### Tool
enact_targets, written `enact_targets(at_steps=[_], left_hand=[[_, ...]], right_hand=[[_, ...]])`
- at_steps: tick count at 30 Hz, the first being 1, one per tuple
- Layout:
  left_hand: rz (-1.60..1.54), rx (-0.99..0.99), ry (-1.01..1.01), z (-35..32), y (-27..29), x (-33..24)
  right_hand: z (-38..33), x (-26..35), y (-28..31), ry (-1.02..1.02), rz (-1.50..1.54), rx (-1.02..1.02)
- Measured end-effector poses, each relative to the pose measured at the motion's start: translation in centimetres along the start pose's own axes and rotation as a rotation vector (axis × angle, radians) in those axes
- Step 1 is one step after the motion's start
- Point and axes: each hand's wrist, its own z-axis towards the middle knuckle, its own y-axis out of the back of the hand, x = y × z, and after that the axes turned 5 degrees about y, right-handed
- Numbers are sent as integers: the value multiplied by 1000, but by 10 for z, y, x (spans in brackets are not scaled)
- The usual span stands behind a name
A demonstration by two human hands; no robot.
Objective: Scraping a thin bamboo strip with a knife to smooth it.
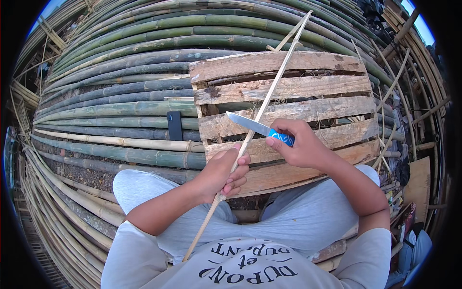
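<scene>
One closed left hand [222, 174] is gripping your pale strip [273, 89], and your closed right hand [299, 144] is angling the knife [261, 128] toward ten o'clock, best kept shallow.

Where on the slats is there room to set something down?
Mostly bare: upper right of the slats, between the strip, right hand and right edge; upper left, between strip, knife and left edge. Crowded: the middle, where knife crosses strip beyond the left hand.
</scene>
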Motion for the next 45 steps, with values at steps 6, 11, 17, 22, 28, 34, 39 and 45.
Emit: enact_targets(at_steps=[6,11,17,22,28,34,39,45], left_hand=[[-18,8,10,0,-4,1],[-6,-10,18,-1,-7,5],[6,-12,9,2,-3,3],[2,-17,12,2,-5,5],[19,5,37,-3,-7,3],[28,-7,38,-3,-10,4],[74,-46,2,1,-5,4],[62,-43,-2,4,-4,3]], right_hand=[[-6,12,-11,-69,-173,124],[-8,-5,-24,180,-595,-13],[-6,3,-28,132,-730,-53],[2,-5,-25,241,-688,-36],[-3,-7,-25,282,-657,-23],[1,-13,-15,301,-637,-40],[0,-3,-17,289,-673,6],[0,1,-20,228,-627,-55]])
